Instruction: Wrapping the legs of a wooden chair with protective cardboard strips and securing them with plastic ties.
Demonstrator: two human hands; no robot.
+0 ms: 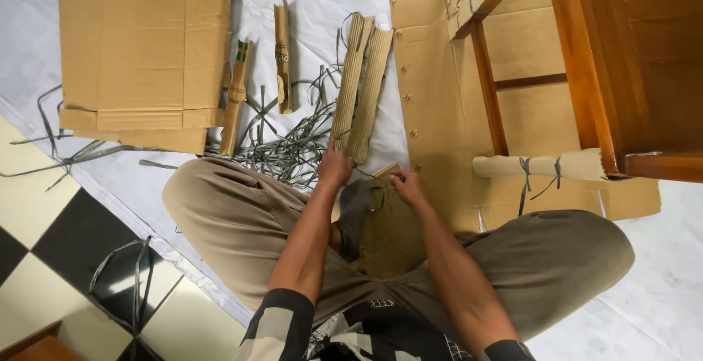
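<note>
Two hands met over one cardboard piece (382, 218) in the lap: left hand (335, 167) pinched its top edge, right hand (408, 187) gripped the corner. At twelve o'clock lay corrugated strips (360, 83); grey strapping (289, 149) at ten. Risk: thin straps could snag fingers and the fold could tear.
</note>
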